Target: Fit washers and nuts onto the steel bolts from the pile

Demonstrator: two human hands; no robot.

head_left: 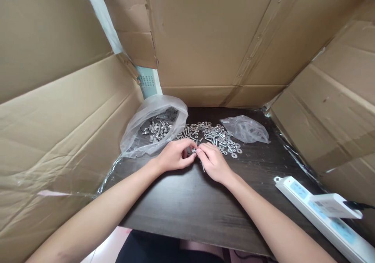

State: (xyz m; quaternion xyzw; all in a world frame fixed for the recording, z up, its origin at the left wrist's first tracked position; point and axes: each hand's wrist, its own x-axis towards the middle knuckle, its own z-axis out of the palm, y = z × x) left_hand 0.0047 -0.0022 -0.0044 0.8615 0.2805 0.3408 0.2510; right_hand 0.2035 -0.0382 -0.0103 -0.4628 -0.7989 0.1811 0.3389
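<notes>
My left hand point(175, 154) and my right hand point(212, 160) meet at the middle of a dark wooden table point(187, 200). Both pinch a small silver bolt point(193, 151) between their fingertips. A second thin metal piece point(202, 166) pokes out under my right hand. Just beyond my hands lies a loose pile of silver bolts and washers point(213, 136). To the left of it stands an open clear plastic bag point(154, 124) with several more bolts inside.
A smaller crumpled plastic bag point(246, 129) lies right of the pile. A white power strip point(322, 212) with a plugged-in adapter sits at the table's right front. Cardboard walls point(211, 40) enclose the table at the left, back and right.
</notes>
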